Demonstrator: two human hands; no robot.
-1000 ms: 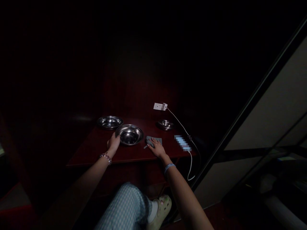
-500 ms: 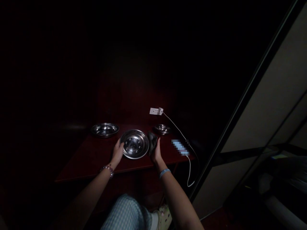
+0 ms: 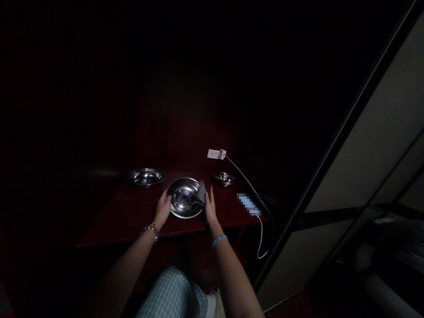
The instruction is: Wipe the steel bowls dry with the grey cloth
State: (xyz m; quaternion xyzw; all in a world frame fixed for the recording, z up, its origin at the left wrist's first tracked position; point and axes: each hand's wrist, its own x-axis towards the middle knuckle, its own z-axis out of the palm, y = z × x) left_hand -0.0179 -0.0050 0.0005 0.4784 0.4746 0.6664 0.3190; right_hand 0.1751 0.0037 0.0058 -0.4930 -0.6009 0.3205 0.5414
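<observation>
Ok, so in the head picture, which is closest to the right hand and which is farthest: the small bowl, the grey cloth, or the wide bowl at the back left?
From the right hand:
1. Grey cloth: in that hand, at the right rim of the held bowl.
2. Small bowl: behind, a bit right.
3. Wide bowl: across at the back left.

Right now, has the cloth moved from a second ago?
Yes: judged against the wall socket, the cloth has shifted left, from the table onto the right edge of the bowl.
</observation>
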